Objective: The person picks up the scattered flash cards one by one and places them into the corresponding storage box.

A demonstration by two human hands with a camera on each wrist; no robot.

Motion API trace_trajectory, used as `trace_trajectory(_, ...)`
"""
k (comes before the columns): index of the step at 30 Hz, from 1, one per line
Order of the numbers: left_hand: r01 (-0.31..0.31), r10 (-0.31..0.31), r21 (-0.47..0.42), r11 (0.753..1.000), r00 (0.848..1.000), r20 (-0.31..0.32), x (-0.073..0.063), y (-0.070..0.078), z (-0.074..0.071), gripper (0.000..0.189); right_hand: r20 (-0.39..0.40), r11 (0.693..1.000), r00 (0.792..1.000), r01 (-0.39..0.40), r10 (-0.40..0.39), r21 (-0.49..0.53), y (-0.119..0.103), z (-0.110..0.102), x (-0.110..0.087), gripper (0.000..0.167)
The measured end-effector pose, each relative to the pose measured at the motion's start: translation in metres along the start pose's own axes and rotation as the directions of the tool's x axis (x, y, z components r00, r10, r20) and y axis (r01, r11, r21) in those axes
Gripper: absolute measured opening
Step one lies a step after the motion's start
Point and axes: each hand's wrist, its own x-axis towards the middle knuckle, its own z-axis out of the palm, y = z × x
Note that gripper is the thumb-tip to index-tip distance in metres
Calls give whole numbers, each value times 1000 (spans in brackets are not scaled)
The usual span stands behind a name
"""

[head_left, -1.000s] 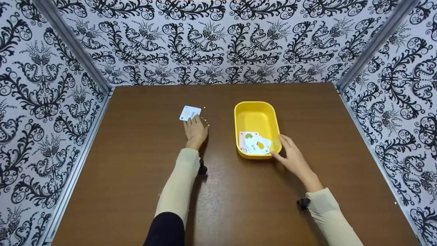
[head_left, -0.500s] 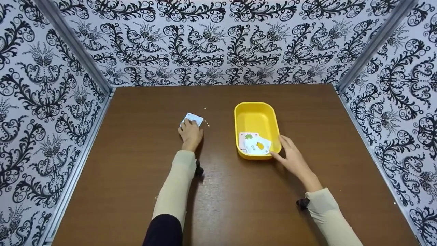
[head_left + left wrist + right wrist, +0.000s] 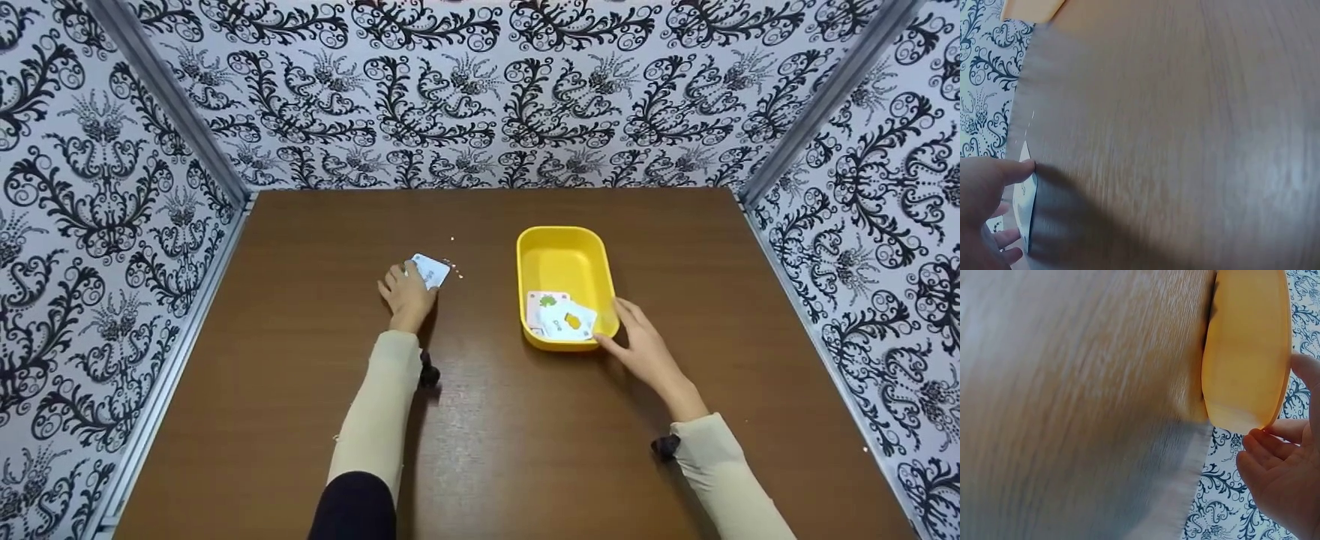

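My left hand [image 3: 407,296] is at a white card [image 3: 431,270] on the left part of the brown table. In the left wrist view the thumb lies at one end of this card [image 3: 1024,202] and fingertips at the other, gripping it. The hand covers part of its face. My right hand [image 3: 643,349] holds the near right corner of a yellow plastic tub [image 3: 559,259], thumb on the near rim and fingers along the right side. Inside the tub lie a pinkish card [image 3: 548,300] with a green picture and, overlapping it, a white card [image 3: 571,322] with a yellow picture.
Several tiny white specks [image 3: 459,271] lie on the table [image 3: 510,427] just right of the left hand's card. Black-and-white patterned walls [image 3: 480,97] close off the back and both sides, with grey metal rails at their corners.
My left hand has drawn the card a little toward me and turned it, and the hand has shifted left. The right hand and the tub have stayed in place.
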Motion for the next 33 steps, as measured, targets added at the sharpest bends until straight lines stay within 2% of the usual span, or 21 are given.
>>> trace_trajectory(3, 19, -19, -20, 1000, 1000, -16, 1, -2, -1, 80, -2, 1000, 1000, 1, -1, -2, 0, 1, 1, 83)
trace_trajectory(8, 28, -33, -104, 994, 998, -47, 3, -5, -6, 81, -1, 1000, 1000, 5, -5, 3, 0, 2, 2, 85)
trace_trajectory(12, 3, -13, -156, 988, 998, -59, 3, -7, -12, 71, -2, 1000, 1000, 6, -6, 0, -1, 2, 3, 86)
trace_trajectory(20, -23, 14, -152, 988, 998, -58, 2, -4, -22, 48, 11, 1000, 1000, 6, -6, -17, -2, -2, 1, 85)
trace_trajectory(27, -62, 56, -205, 977, 998, -34, -3, 2, -29, 36, 25, 1000, 1000, 4, -3, -15, -1, -4, 1, 86)
trace_trajectory(33, -78, 75, -271, 959, 997, -22, -7, 19, -35, 35, 30, 1000, 1000, 0, 1, -15, -1, -3, 1, 87)
